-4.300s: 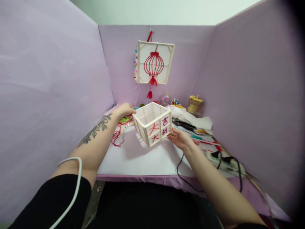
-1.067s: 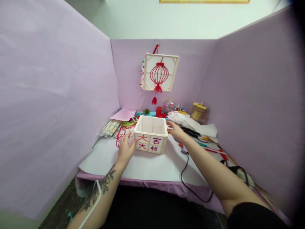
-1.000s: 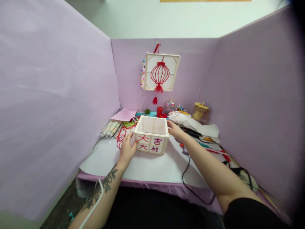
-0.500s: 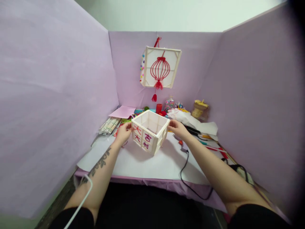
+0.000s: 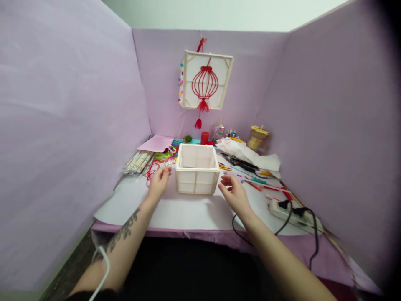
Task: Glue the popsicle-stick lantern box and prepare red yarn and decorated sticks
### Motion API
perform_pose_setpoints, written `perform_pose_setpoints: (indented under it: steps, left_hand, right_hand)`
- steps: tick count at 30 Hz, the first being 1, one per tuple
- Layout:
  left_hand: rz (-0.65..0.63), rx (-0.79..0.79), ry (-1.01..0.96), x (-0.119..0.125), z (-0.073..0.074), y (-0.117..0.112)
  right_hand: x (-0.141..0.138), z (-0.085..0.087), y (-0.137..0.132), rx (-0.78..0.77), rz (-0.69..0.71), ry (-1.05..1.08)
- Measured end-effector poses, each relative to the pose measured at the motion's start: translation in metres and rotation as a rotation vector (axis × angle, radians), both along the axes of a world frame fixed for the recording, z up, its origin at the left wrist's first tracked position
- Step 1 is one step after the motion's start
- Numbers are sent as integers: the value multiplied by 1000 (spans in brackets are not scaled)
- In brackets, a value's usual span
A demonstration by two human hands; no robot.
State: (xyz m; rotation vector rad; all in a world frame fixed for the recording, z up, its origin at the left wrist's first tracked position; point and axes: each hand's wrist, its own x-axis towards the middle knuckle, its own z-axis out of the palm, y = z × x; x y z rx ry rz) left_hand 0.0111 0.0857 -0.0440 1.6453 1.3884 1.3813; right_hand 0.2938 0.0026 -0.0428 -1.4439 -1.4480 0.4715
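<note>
A white open-topped lantern box (image 5: 197,182) framed in pale wooden sticks stands on the white-covered table, a blank panel facing me. My left hand (image 5: 159,184) hovers just left of it, holding nothing, thumb and fingers slightly apart. On the other side, my right hand (image 5: 234,193) is close to the box's right edge, fingers loosely bent and spread, with nothing in them. Above, a finished-looking lantern (image 5: 208,81) hangs by a red cord, with a red lantern shape on its front and colored pom-poms on its left side.
Bundled wooden sticks (image 5: 140,161) and pink paper (image 5: 156,143) lie at left. Pliers (image 5: 242,163), crumpled white paper (image 5: 250,152) and a yellow-lidded cup (image 5: 258,137) are at right. A power strip (image 5: 294,217) with black cords sits near the right edge. Purple panels surround the table.
The box has been turned and set down, so the side with red and purple characters no longer faces me. Both hands have let go and moved slightly away.
</note>
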Motion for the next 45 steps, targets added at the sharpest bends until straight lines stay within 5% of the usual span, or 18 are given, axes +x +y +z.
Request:
perform_pose_setpoints:
  steps: [5,14,22,25,29,32,35,40,42,45]
  left_hand:
    - [-56,52,156,6,-7,-45]
    - [8,74,222,20,-9,-36]
    - [85,102,12,19,4,-51]
    - [93,138,-54,22,15,-63]
    - [33,151,-73,30,26,-78]
    - [41,167,-12,35,29,-85]
    - [51,184,58,35,30,-89]
    - [54,220,145,30,28,-89]
    - [55,247,204,27,25,-86]
    - [47,276,327,20,21,-79]
  right_hand:
    - [-13,-7,-1,-34,16,-68]
    - [-24,-13,-1,-40,-48,-52]
    - [-26,0,-25,107,-183,-51]
    - [-48,11,-42,68,91,25]
    - [-89,23,-46,-208,514,366]
    - [-114,29,-39,-319,676,511]
    - [-125,33,-36,-336,738,391]
    - [-98,43,-48,-288,645,190]
    - [-67,51,-60,-290,629,215]
    - [-7,62,-88,-191,413,169]
